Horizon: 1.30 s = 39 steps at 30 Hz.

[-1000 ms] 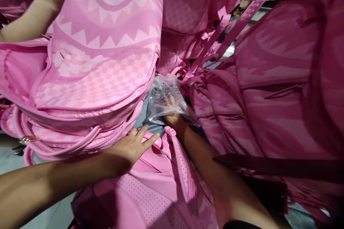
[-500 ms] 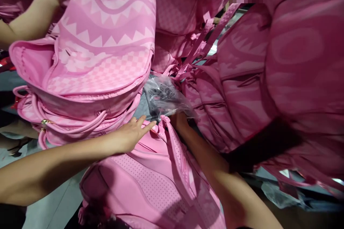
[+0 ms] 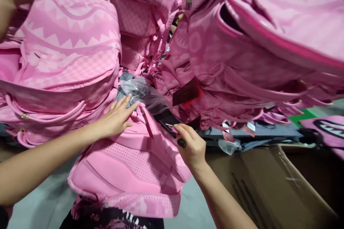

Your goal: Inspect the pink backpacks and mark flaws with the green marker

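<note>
We have a pink fabric backpack with a dotted, padded back panel directly before us, panel up, its top end close to a crumpled clear plastic bag. Our left hand is spread wide, palm down, at the backpack's top edge beside the upright pink shoulder strap; how hard it presses we cannot tell. Our right hand is pinched narrow around a slim item with a dark rounded end and a pale tip, just beside the backpack's right side; we cannot make out what it is. We judge the step in hand to be steadying the backpack while bringing that item to it. The next move would call for a calm left hand and a precise right-hand pinch, tip clear of the fabric.
</note>
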Tool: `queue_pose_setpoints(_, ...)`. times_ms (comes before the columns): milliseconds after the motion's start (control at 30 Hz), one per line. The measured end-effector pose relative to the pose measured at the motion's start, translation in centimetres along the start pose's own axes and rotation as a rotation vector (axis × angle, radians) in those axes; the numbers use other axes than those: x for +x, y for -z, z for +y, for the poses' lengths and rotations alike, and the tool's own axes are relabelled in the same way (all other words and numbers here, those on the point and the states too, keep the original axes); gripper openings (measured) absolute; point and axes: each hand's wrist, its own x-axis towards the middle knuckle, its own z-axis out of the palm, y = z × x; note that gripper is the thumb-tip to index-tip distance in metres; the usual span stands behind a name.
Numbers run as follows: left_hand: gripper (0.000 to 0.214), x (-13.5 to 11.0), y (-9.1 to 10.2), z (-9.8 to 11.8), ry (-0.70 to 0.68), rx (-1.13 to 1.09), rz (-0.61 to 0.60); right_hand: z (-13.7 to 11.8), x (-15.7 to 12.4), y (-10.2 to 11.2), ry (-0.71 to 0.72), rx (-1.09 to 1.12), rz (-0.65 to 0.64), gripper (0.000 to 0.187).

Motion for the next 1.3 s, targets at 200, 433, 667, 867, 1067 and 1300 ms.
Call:
queue_pose_setpoints(200, 0.018, -0.6, -0.3, 7.0, -0.651, 0.089, 0.643, -2.3, -3.4, 3.2, 0.279, 0.064, 0.232, 0.023)
queue_pose_setpoints(433, 0.010, -3.0, -0.6, 5.1, -0.804, 0.140, 0.761, 4.3, -10.1, 3.7, -0.239, -0.251, -0.152, 0.027)
queue_pose_setpoints(667, 0.012, -4.5, -2.2, 6.6, -0.943, -0.011, 0.680, -4.4, -3.4, 4.2, -0.347, 1.059, -0.670, 0.036)
queue_pose_setpoints(867, 0.032, -7.5, -3.0, 2.8, -0.209, 0.157, 0.402, -3.7, 0.5, 2.2, -0.327, 0.965, -0.456, 0.020)
queue_pose_setpoints(1067, 0.016, -9.6, -4.6, -0.4, -0.020, 0.024, 0.350, -5.6, 4.2, -1.8, -0.212, 0.811, -0.126, 0.017)
queue_pose_setpoints(1300, 0.038, -11.3, -5.9, -0.9, -0.128, -0.039, 0.542, -9.9, 6.7, -4.1, 0.166, 0.368, -0.786, 0.009)
